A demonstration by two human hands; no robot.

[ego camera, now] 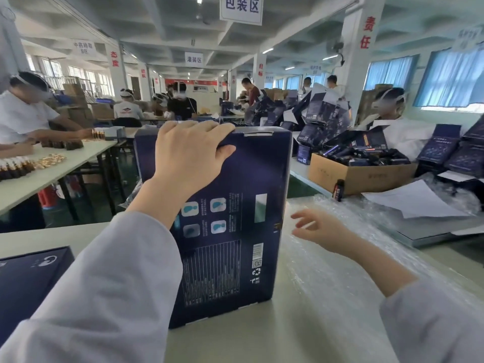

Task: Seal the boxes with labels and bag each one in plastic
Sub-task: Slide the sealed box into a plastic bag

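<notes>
Tip risk: my left hand [188,155] grips only the upright box [235,205] top, right hand [322,231] empty, fingers loose.

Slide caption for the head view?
Left hand grips upright dark blue cardboard box by its top; open right hand hovers over clear bubble wrap.

The pale table [262,336] bears an upright navy box [235,244] under the left hand [188,153], bubble wrap [327,279] beneath the right hand [322,231], and a flat navy box [26,279] left of both.

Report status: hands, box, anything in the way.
Left hand grips upright navy box by its top edge. Right hand open, empty, over bubble wrap. No obstruction between them.
</notes>
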